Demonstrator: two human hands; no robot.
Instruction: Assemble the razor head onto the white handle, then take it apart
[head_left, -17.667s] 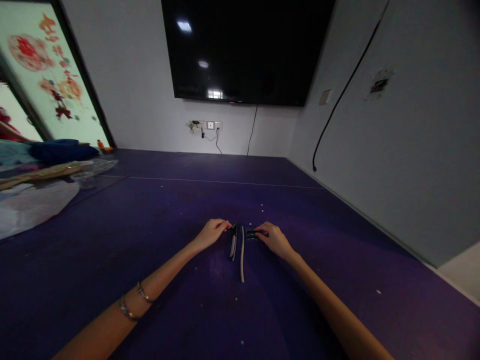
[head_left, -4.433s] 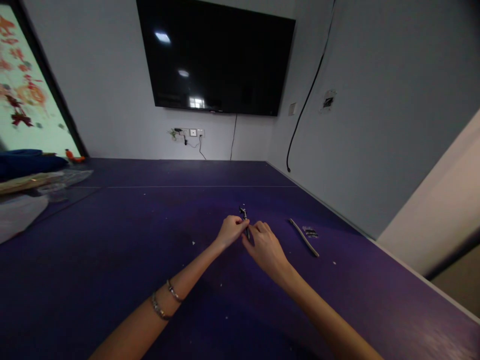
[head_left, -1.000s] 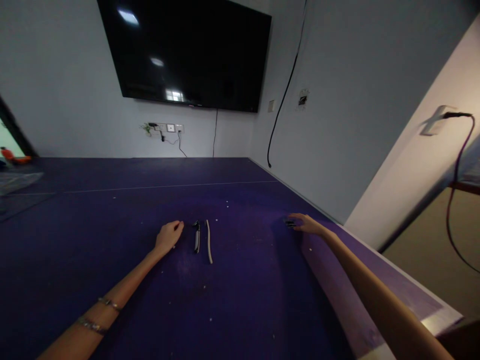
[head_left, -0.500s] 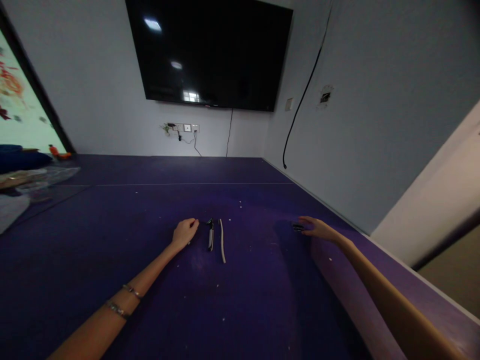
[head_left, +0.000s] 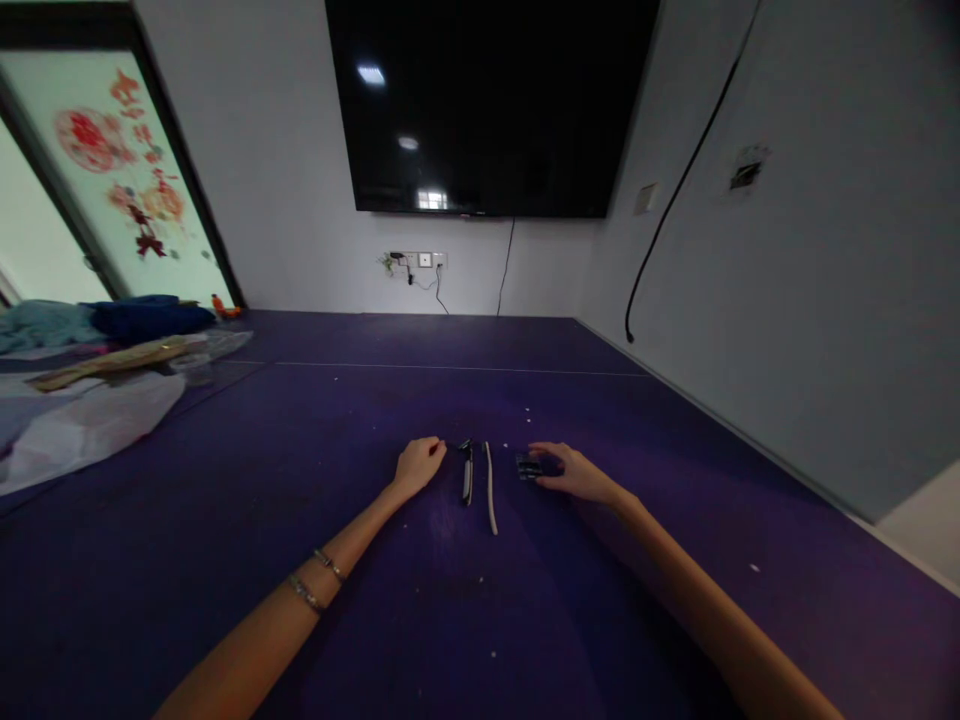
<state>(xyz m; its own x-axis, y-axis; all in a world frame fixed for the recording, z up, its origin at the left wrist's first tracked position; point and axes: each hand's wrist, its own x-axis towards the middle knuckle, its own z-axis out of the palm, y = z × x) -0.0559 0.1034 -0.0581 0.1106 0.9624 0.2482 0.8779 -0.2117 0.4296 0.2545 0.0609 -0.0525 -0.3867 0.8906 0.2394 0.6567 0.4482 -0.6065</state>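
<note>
My left hand [head_left: 420,468] is closed on the purple surface, fingertips pinched together. A thin dark line runs from the fingertips towards a slim black-and-silver object [head_left: 467,480], but what they hold is too small to make out. Beside that object lies a narrow, slightly curved beige strip [head_left: 491,490]. To the right, my right hand [head_left: 574,472] has its thumb and fingers around a small dark, partly see-through object [head_left: 529,467], just above or on the surface; its kind is unclear. Bracelets circle my left forearm.
The purple surface [head_left: 337,430] carries scattered white specks. Plastic bags [head_left: 97,430] and folded blue cloth [head_left: 154,318] lie at the left. A large television [head_left: 487,110] hangs on the wall above sockets [head_left: 425,260]. A black cable [head_left: 675,190] dangles at the right.
My right hand has moved left with the small dark object, closer to the beige strip. My left hand stays beside the slim object. The view has swung left, showing more of the door and bags.
</note>
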